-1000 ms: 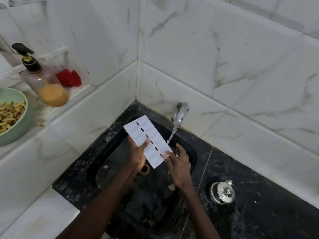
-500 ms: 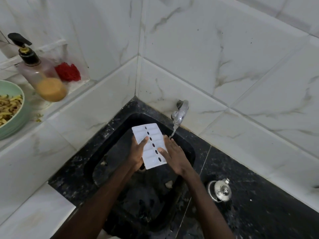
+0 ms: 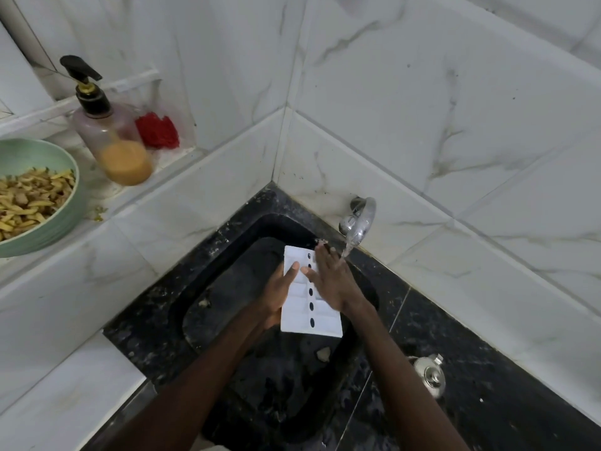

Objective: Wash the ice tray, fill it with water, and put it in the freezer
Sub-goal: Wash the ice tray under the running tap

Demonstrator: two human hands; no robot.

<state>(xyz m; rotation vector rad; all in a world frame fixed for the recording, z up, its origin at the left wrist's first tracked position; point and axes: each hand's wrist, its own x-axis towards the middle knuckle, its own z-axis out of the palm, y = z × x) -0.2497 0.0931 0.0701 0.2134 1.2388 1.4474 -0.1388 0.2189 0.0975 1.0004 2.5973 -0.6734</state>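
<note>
While your left hand (image 3: 276, 292) clamps the ice tray's (image 3: 310, 315) left edge over the sink (image 3: 227, 255), your right hand (image 3: 331, 281) lies flat, fingers apart, beside the tap (image 3: 359, 222).

White rectangular plastic ice tray (image 3: 310, 307) rotated since 1 s ago: then it ran diagonally, far end toward upper left, raised above the black stone sink (image 3: 227, 242); now its long axis runs roughly straight away from the person, lower in the basin. Left hand (image 3: 276, 292) moved from under the tray's middle to its left edge, thumb on top. Right hand (image 3: 331, 281) went from the tray's near right corner to lying flat, fingers spread, over its right half and far end. Water stream from the chrome tap (image 3: 359, 219) now lands on that hand's fingers, not beside the tray.
</note>
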